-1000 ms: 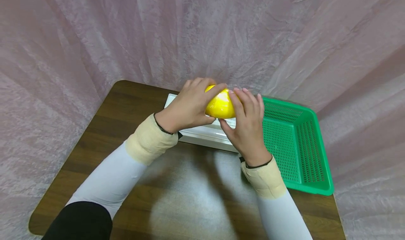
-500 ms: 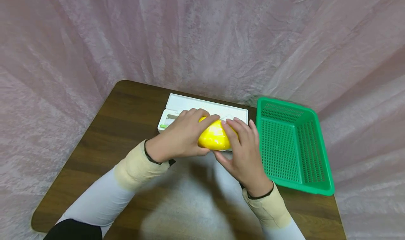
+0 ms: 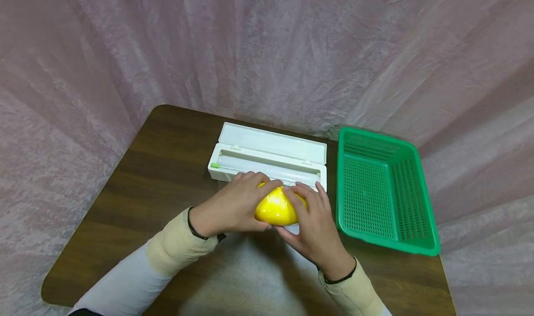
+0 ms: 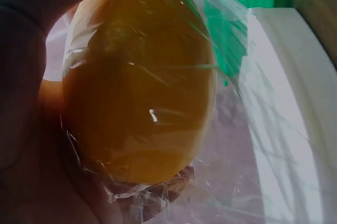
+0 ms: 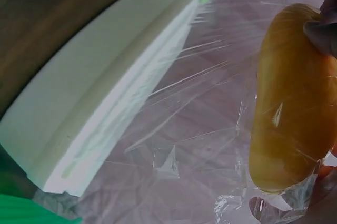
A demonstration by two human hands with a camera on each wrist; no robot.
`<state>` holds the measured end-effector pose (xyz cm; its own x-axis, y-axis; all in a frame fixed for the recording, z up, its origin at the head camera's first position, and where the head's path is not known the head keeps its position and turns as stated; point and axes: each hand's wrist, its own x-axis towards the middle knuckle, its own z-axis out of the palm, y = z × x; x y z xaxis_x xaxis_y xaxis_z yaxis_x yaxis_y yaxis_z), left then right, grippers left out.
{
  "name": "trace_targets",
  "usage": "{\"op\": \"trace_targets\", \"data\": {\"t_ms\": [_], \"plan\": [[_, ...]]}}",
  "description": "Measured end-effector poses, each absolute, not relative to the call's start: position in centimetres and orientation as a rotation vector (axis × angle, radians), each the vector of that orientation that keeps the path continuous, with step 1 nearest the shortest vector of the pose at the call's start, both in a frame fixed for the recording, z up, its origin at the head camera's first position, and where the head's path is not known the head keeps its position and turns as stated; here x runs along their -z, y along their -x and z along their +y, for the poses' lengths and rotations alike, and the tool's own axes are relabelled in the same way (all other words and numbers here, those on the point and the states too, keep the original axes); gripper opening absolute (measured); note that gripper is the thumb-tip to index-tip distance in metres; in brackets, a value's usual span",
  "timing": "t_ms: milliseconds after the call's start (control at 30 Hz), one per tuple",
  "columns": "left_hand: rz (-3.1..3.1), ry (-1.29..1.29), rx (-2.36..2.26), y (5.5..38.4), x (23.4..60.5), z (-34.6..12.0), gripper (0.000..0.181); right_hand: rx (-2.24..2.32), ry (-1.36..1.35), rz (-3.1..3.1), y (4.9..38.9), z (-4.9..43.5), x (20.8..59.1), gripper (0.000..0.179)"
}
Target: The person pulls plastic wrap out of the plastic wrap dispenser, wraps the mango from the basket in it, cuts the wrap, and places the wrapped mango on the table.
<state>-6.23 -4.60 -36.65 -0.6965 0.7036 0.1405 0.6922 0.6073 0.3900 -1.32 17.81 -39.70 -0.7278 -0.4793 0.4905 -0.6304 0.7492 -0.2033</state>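
Between my two hands is a smooth, rounded yellow fruit [image 3: 276, 208] with shiny cling film around it; its kind is not clear. My left hand [image 3: 238, 207] grips its left side, thumb below and fingers over the top. On the right side, my right hand [image 3: 314, 228] holds it between thumb and fingers. A white cling film dispenser [image 3: 273, 143], lid raised, lies just beyond the hands. Its film roll [image 3: 267, 167] shows inside. In the right wrist view, clear film [image 5: 195, 90] stretches from the dispenser toward the fruit.
A green perforated plastic basket [image 3: 366, 195] stands at the right on the brown wooden table [image 3: 175, 158]. A green slider [image 3: 214, 165] sits at the dispenser's left end. Pink curtains [image 3: 267, 52] hang behind the table.
Both hands have drawn the yellow fruit down and slightly left in the head view, from over the dispenser to its near side. The dispenser's inside and roll have come into view.
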Motion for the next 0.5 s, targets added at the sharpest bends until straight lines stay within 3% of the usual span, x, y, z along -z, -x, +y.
{"op": "trace_targets", "data": {"t_ms": [300, 500], "plan": [[2.712, -1.158, -0.686, 5.3, 38.9, -4.9, 0.088, -0.495, -0.892, -2.6, 0.5, 17.7, 41.5, 0.086], [2.68, -1.095, -0.661, 4.6, 41.1, -4.8, 0.082, -0.479, -0.913, -2.643, -0.1, 17.6, 43.5, 0.085]]}}
